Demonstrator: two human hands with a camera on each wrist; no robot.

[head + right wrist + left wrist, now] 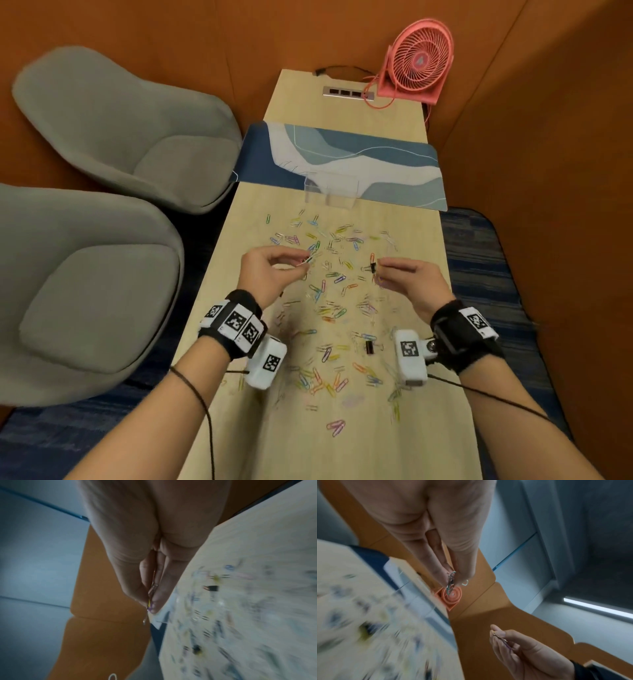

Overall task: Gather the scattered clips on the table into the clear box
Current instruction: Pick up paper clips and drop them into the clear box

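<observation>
Left hand: fingertips pinch a few clips, raised above the table
Right hand: pinches more clips; likewise raised
Box: clear, just beyond the scatter; looks empty
Advice: keep both pinches tight; carry over the rim, then release

Matt pale wood-look table, clear glossy plastic box, coated wire clips.

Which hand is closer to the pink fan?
The right hand. The pink fan stands at the table's far right corner, so it lies ahead of the right hand on the same side, while the left hand is across the table, further to the left.
</observation>
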